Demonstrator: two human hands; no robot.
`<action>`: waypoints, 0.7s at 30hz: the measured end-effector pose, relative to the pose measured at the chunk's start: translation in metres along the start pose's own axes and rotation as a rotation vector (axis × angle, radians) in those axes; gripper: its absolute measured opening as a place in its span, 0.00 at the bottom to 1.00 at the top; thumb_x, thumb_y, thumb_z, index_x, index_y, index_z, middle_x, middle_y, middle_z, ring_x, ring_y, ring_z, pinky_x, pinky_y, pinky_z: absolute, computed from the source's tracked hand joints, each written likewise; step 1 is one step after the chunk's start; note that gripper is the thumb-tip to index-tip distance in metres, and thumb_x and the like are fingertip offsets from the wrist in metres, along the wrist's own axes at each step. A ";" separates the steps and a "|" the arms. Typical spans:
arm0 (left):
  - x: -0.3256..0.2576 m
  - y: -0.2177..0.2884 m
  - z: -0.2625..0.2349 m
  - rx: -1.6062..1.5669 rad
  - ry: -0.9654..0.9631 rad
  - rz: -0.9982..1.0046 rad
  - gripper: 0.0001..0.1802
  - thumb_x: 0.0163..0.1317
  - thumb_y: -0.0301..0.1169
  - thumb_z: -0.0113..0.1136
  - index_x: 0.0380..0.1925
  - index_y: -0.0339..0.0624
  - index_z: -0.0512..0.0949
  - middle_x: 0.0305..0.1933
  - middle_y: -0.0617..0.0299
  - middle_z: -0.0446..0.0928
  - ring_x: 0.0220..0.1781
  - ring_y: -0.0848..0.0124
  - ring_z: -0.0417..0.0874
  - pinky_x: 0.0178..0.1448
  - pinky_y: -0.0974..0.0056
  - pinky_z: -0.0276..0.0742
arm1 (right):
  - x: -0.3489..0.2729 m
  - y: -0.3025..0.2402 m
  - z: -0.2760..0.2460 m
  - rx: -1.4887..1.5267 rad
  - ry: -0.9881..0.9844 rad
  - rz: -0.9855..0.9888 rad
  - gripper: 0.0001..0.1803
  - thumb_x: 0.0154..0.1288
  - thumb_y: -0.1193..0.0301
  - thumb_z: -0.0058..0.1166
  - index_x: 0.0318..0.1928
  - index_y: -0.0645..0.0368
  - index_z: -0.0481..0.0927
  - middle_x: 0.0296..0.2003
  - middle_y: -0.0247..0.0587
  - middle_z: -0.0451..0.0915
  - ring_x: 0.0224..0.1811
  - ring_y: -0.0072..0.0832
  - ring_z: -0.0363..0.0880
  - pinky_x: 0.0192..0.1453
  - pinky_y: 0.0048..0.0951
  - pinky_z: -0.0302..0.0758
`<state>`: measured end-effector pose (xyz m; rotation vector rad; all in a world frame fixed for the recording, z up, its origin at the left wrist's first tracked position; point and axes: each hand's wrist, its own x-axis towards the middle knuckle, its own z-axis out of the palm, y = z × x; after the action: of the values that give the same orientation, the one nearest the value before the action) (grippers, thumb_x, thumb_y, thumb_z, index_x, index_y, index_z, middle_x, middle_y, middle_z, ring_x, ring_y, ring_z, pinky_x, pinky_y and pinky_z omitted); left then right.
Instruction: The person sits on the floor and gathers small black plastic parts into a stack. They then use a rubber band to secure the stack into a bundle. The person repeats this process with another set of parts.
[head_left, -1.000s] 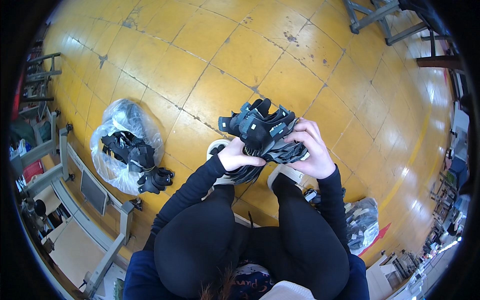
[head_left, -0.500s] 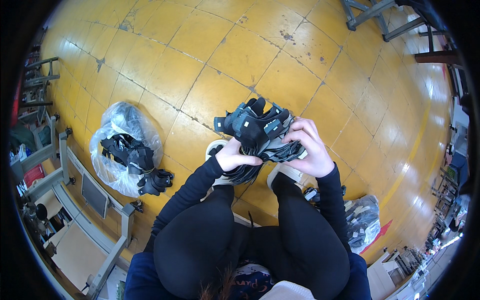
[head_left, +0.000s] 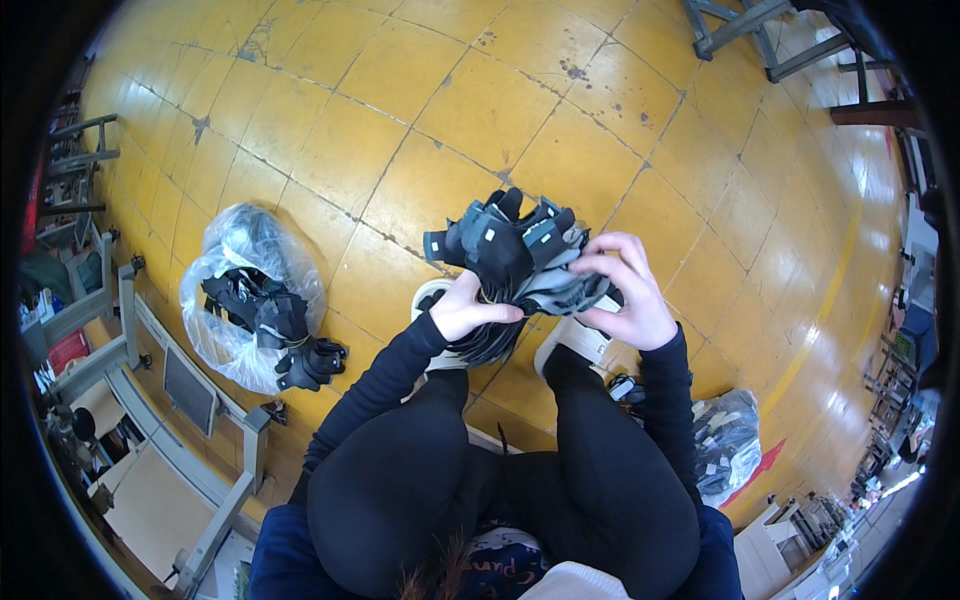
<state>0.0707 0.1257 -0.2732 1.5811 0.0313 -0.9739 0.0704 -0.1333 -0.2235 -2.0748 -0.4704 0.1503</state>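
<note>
Between my knees I hold a thick bundle of dark fabric pieces [head_left: 500,245], black and grey, some with small white labels. Thin dark strips hang from its underside. My left hand [head_left: 472,312] is closed around the bundle's near left side, thumb lying across the front and the other fingers hidden beneath. At the right side, my right hand [head_left: 630,290] curls its fingers and thumb about the grey layered edges. Its fingertips are partly lost against the pieces.
On the yellow tiled floor [head_left: 400,90], a clear plastic bag [head_left: 205,325] at left holds more dark pieces, some spilling out. Another filled plastic bag [head_left: 728,445] lies beside my right leg. A grey metal frame [head_left: 180,450] stands at lower left, and metal legs [head_left: 740,30] at upper right.
The bundle has tilted slightly, its grey layered edges showing more. My right hand has shifted a little right, its fingers and thumb farther apart. The left hand stays nearly in place.
</note>
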 end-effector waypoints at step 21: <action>0.012 -0.043 0.000 -1.402 -0.106 -0.174 0.27 0.49 0.34 0.47 0.48 0.27 0.74 0.44 0.44 0.80 0.44 0.51 0.81 0.58 0.53 0.74 | 0.020 -0.016 0.056 -0.319 0.237 -0.185 0.07 0.48 0.77 0.64 0.31 0.59 0.82 0.28 0.35 0.79 0.29 0.30 0.77 0.33 0.28 0.71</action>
<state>0.0564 0.1314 -0.3149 0.2317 0.6421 -0.8213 0.0679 -0.0732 -0.2377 -2.3074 -0.5641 -0.2953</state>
